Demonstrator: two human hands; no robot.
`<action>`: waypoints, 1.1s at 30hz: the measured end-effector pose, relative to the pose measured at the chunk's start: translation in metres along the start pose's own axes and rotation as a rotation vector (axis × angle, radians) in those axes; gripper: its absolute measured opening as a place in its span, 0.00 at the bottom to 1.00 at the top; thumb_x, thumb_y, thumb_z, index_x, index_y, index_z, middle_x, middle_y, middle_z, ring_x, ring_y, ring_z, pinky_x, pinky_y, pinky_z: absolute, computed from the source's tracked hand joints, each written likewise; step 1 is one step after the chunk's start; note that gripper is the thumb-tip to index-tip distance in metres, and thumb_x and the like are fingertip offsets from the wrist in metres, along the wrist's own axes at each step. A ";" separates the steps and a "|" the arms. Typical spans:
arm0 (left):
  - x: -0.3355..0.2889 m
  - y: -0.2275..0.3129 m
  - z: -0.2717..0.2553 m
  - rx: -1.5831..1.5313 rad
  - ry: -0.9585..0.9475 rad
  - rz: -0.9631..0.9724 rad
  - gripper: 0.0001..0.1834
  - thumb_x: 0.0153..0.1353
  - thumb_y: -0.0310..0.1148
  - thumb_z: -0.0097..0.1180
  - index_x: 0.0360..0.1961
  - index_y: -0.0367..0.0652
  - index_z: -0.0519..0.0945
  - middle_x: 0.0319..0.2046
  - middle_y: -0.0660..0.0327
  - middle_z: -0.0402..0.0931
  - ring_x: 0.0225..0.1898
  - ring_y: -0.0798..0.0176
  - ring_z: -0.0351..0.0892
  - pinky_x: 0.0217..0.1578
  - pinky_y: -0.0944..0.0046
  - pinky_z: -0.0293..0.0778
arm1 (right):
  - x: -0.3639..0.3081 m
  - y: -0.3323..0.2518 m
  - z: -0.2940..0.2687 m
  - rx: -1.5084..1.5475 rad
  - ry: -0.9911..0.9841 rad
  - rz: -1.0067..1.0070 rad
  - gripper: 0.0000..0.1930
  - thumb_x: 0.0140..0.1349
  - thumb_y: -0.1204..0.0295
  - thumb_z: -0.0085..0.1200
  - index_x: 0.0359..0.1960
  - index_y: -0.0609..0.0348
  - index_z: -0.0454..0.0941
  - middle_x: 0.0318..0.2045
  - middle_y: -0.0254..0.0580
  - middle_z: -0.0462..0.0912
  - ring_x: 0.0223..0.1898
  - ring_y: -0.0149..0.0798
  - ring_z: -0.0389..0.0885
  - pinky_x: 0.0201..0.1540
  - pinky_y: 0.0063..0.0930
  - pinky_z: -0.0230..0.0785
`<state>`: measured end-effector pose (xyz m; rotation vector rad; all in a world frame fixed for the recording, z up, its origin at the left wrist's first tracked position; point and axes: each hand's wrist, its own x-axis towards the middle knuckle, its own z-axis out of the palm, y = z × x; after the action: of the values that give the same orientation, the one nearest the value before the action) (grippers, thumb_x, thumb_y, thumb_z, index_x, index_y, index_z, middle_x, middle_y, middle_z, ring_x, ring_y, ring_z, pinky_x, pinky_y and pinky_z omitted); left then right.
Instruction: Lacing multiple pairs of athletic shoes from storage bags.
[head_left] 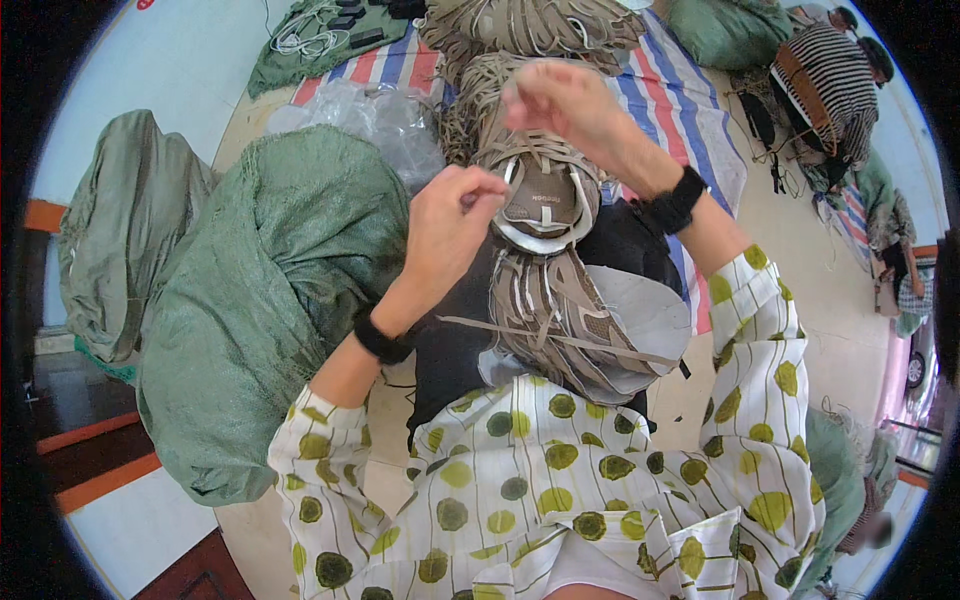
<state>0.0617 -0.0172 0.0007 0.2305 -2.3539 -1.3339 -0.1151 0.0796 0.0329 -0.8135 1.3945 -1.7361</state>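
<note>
A brown shoe upper with a white-edged opening lies in front of me, its tongue showing and its laces loosely threaded. At its left edge my left hand is closed in a pinch; what the fingertips hold, if anything, is hidden. Raised over the laces to the right, my right hand has its fingers curled together and slightly blurred, and I cannot make out anything in them. Across my lap rests a stack of flat brown and white shoe uppers, a loose lace lying over it.
A bundle of shoe uppers is piled ahead on a striped sheet. Large green sacks stand at my left, beside clear plastic bags. At the far right, a person in a striped top bends over.
</note>
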 end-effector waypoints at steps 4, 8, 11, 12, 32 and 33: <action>0.034 -0.002 0.029 0.317 0.012 0.126 0.05 0.47 0.25 0.54 0.28 0.40 0.78 0.27 0.54 0.76 0.30 0.55 0.76 0.34 0.61 0.70 | 0.019 -0.036 0.024 0.048 -0.020 -0.237 0.09 0.62 0.67 0.47 0.31 0.60 0.72 0.29 0.35 0.76 0.29 0.28 0.77 0.38 0.21 0.71; 0.048 -0.006 0.042 0.476 -0.019 0.220 0.03 0.47 0.27 0.52 0.25 0.43 0.75 0.24 0.58 0.74 0.31 0.55 0.74 0.33 0.57 0.63 | 0.013 -0.039 0.017 -0.154 0.043 -0.338 0.11 0.60 0.69 0.49 0.33 0.67 0.72 0.27 0.38 0.77 0.30 0.30 0.78 0.33 0.22 0.71; 0.047 -0.004 0.042 0.685 -0.024 0.261 0.05 0.47 0.26 0.53 0.27 0.41 0.74 0.25 0.55 0.74 0.31 0.50 0.74 0.31 0.54 0.66 | -0.008 -0.026 0.005 -0.318 0.125 -0.340 0.08 0.58 0.70 0.50 0.30 0.64 0.73 0.23 0.33 0.77 0.25 0.24 0.73 0.29 0.18 0.67; 0.048 -0.002 0.044 0.683 -0.034 0.268 0.05 0.47 0.26 0.53 0.27 0.41 0.74 0.25 0.55 0.74 0.31 0.50 0.74 0.31 0.54 0.66 | -0.015 -0.016 -0.007 -0.316 0.138 -0.340 0.08 0.58 0.70 0.50 0.30 0.64 0.73 0.23 0.33 0.77 0.25 0.24 0.73 0.29 0.18 0.67; 0.054 -0.014 0.058 0.523 0.005 0.202 0.04 0.47 0.27 0.52 0.26 0.43 0.72 0.24 0.56 0.71 0.31 0.51 0.72 0.31 0.55 0.63 | -0.077 0.043 -0.036 -1.030 0.181 -0.457 0.06 0.52 0.71 0.52 0.27 0.62 0.74 0.27 0.40 0.75 0.31 0.40 0.75 0.34 0.31 0.67; 0.053 -0.013 0.059 0.520 -0.001 0.200 0.04 0.47 0.27 0.52 0.26 0.43 0.72 0.24 0.56 0.71 0.31 0.51 0.72 0.31 0.55 0.63 | -0.080 0.045 -0.033 -1.164 0.181 -0.522 0.06 0.51 0.71 0.52 0.26 0.60 0.74 0.29 0.39 0.73 0.35 0.41 0.73 0.37 0.33 0.66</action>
<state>-0.0121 0.0032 -0.0223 0.1372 -2.6045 -0.6149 -0.0946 0.1593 -0.0198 -1.7710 2.5175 -1.2122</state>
